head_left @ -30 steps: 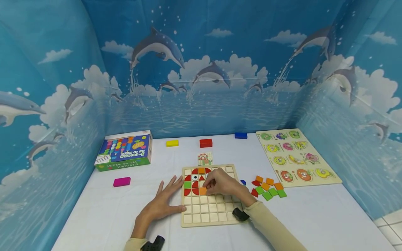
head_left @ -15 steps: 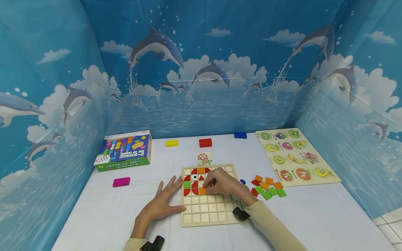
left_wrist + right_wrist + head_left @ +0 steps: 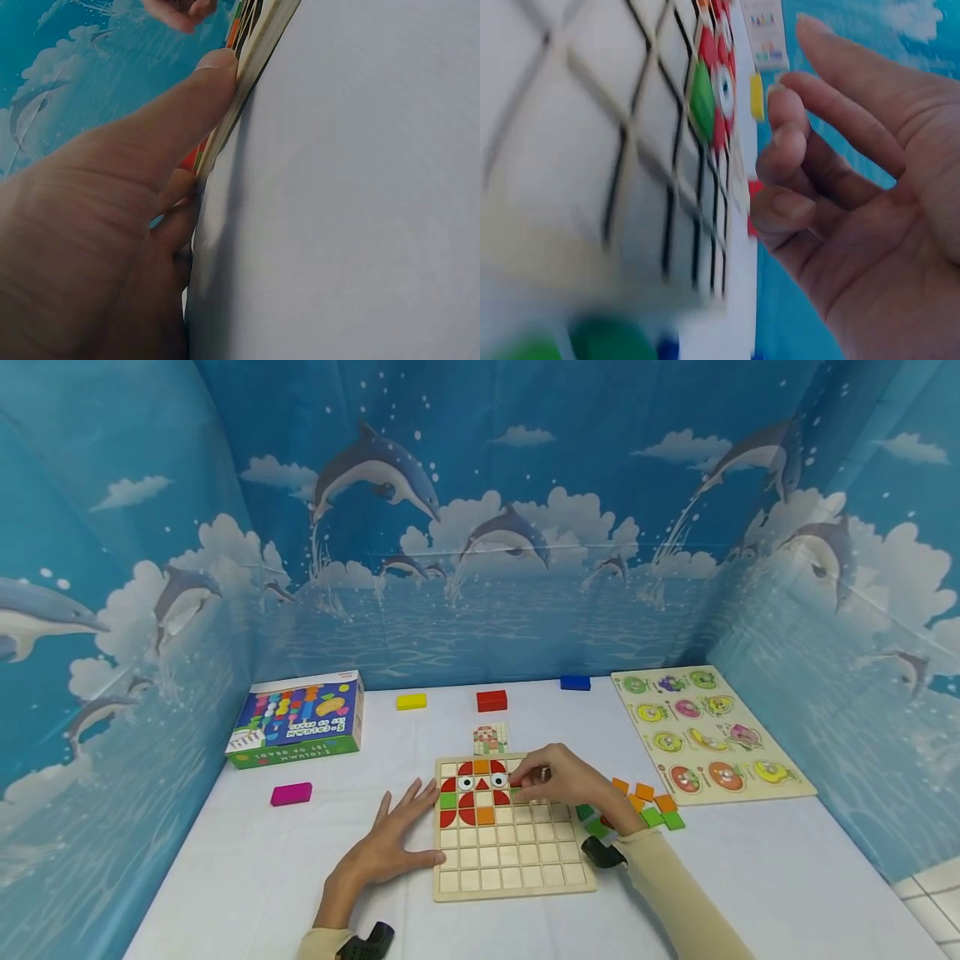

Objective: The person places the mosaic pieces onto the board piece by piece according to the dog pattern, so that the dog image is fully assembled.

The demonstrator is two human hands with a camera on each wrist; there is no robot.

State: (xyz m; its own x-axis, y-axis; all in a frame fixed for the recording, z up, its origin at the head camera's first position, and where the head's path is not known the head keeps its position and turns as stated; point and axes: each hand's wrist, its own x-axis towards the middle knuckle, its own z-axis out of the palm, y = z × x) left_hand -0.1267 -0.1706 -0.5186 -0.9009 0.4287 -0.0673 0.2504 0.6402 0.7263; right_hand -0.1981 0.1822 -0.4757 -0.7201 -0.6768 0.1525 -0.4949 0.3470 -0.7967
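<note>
A wooden grid board (image 3: 510, 881) lies on the white table, its upper left cells filled with red, orange and green tiles and two eye tiles. My left hand (image 3: 386, 852) rests along the board's left edge, fingers spread; in the left wrist view the thumb (image 3: 217, 67) touches the side of the board. Over the upper right of the pattern hovers my right hand (image 3: 558, 775), loosely bent. In the right wrist view its thumb and fingers stand apart with nothing between them, near a green tile (image 3: 702, 101) set in the grid. An orange tile (image 3: 485, 815) sits in the lower row of the pattern.
Loose green and orange tiles (image 3: 665, 804) lie right of the board, partly behind my right wrist. A pattern card (image 3: 491, 738) lies beyond the board. Farther out are a fruit puzzle board (image 3: 712, 735), a toy box (image 3: 296, 720) and red (image 3: 492, 701), yellow, blue and magenta blocks.
My right hand has moved from the orange tile to the right and away from me, uncovering the right eye tile and red tiles around it. The left hand has stayed put.
</note>
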